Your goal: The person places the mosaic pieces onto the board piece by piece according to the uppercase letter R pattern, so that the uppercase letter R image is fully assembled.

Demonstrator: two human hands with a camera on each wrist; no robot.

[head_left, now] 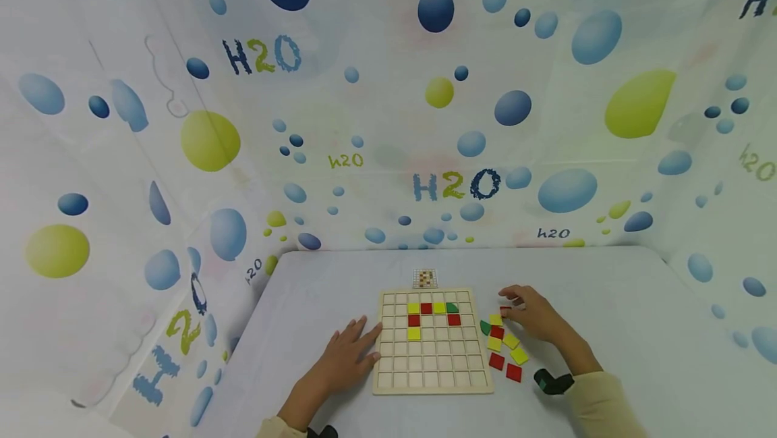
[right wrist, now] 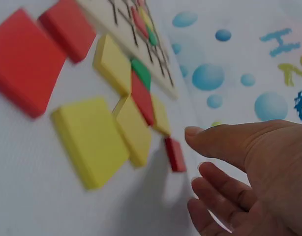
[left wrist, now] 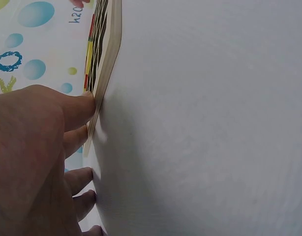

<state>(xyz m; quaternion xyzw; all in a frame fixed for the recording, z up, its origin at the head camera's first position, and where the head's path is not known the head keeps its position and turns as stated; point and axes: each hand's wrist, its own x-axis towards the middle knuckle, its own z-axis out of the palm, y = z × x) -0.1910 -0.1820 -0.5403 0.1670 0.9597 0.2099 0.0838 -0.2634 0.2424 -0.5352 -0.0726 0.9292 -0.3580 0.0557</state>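
A wooden grid board (head_left: 434,392) lies on the table, bearing several yellow and red square tiles and one green tile (head_left: 452,308) with a rounded edge in its upper rows. My left hand (head_left: 346,360) rests at the board's left edge, its thumb and index finger touching the side. Right of the board, my right hand (head_left: 534,313) hovers over a loose pile, with fingers relaxed and apart. Its thumb is close to a red square tile (right wrist: 174,155); no tile shows between the fingers. Yellow tiles (right wrist: 92,142), more red ones and a green piece (head_left: 485,327) lie nearby.
A small printed pattern card (head_left: 425,279) lies behind the board's far edge. White cloth covers the table (head_left: 328,283). A curtain (head_left: 388,121) with blue and green drops hangs behind and at the sides. A dark wrist device (head_left: 552,382) is on the right wrist.
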